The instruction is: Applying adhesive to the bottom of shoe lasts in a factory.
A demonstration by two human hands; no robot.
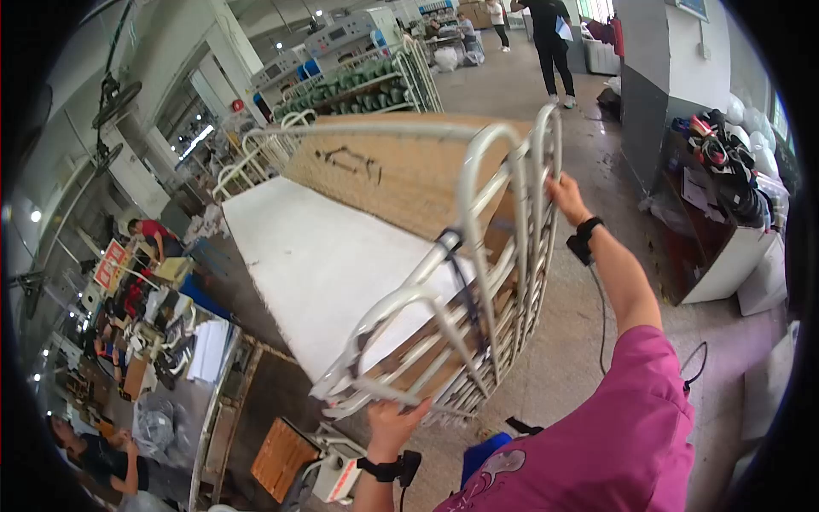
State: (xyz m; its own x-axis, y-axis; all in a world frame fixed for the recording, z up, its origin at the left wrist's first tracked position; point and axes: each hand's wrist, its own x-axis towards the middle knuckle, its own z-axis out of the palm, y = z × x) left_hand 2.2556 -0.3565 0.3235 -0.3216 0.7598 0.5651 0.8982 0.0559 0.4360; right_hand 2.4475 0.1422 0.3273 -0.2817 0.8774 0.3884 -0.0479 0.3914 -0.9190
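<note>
In front of me is a pale tubular metal rack cart [408, 130] with curved end rails. A white board [324, 247] lies on it as a shelf, and a brown cardboard panel [409, 175] leans along its far side. My right hand [567, 198] is closed round the outer upright tube of the end frame. Lower down, my left hand [394, 424] grips the bottom end rail at the cart's near corner, its thumb along the bar. A dark strap [465, 286] hangs on the end frame. Black wristbands with cables circle both my wrists.
A workbench [223, 401] with shoes and papers runs along the left, near a wooden stool [284, 459]. Beyond the cart stands a rack of dark green pieces [354, 90]. A person in black [553, 47] stands in the aisle. A loaded cabinet [725, 247] and pillar [653, 102] are at right.
</note>
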